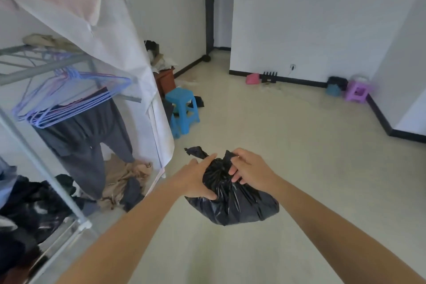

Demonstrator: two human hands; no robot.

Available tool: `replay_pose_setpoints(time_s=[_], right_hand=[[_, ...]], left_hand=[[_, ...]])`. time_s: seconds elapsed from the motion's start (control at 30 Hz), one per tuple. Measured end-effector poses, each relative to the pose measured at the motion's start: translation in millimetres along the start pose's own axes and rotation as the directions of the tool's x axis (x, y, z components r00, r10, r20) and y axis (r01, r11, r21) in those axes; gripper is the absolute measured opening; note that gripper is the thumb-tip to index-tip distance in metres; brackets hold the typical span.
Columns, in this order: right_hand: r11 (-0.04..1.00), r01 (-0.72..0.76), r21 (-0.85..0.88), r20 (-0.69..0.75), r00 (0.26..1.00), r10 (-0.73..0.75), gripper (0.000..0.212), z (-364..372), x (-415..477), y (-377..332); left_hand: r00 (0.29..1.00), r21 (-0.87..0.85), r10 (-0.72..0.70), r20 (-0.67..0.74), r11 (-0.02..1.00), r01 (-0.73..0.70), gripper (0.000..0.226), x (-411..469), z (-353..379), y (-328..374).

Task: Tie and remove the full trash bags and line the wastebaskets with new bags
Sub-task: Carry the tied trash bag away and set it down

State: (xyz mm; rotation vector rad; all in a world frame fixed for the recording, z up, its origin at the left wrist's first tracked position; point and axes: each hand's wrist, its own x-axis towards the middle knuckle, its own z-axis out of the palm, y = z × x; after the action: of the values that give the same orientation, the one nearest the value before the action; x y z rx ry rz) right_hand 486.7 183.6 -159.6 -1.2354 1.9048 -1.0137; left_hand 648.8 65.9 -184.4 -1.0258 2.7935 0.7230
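A full black trash bag (239, 205) hangs in the air in front of me, above the pale floor. My left hand (196, 180) grips its upper left side, with one loose black tail of the bag sticking up past my fingers. My right hand (249, 168) pinches the gathered top of the bag from the right. Far off by the back wall stands a small blue-green wastebasket (334, 90) with a dark bag in it.
An open fabric wardrobe (147, 80) with hangers, hung trousers and piled clothes fills the left side. A blue plastic stool (182, 108) stands beside it. A purple stool (358, 91), a pink object (252, 79) and a black rack (269, 77) sit along the back wall.
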Motion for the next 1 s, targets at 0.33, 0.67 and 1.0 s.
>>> replay_pose_setpoints(time_s=[0.33, 0.67, 1.0], right_hand=[[0.901, 0.005, -0.434, -0.065, 0.997, -0.037, 0.028, -60, 289, -6], [0.809, 0.073, -0.584, -0.012, 0.995, -0.098, 0.089, -142, 566, 63], [0.804, 0.118, -0.582, -0.016, 0.988, -0.156, 0.031, -238, 900, 68]], left_hand=[[0.961, -0.059, 0.141, -0.237, 0.986, -0.159, 0.032, 283, -98, -92], [0.937, -0.091, 0.083, -0.341, 0.988, -0.121, 0.027, 585, -165, -119], [0.938, -0.225, -0.061, -0.341, 0.974, -0.019, 0.028, 841, -281, -186]])
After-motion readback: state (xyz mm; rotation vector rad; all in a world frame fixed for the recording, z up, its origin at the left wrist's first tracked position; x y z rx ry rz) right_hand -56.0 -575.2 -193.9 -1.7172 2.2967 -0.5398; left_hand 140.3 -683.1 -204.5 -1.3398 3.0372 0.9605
